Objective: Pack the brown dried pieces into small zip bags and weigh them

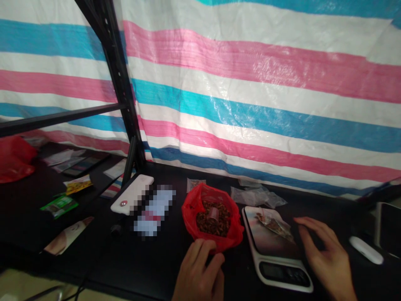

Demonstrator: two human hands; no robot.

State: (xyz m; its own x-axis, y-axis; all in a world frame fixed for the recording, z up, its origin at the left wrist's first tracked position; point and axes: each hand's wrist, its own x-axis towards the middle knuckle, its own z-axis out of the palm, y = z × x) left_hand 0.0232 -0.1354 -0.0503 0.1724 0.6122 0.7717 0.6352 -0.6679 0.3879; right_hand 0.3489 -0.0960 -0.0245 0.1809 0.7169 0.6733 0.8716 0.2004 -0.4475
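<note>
Head view. Left hand [199,274] is resting at the near rim of the red bag [189,211], fingers curling together against the plastic; cannot tell whether they are gripping it. The bag is sitting mid-worktop [156,267], holding brown pellets [203,223] and a small cup [214,214]. Right hand [326,255] is lying just beside the scale [266,242], fingers apart, holding nothing. A clear packet [275,223] is lying on the scale.

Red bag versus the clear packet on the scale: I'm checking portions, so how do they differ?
The red bag is large and coloured; the clear packet is small and see-through. The red bag sits open on the table, full of brown pieces; the clear packet lies flat on the scale with few. Both hold brown pieces.
</note>
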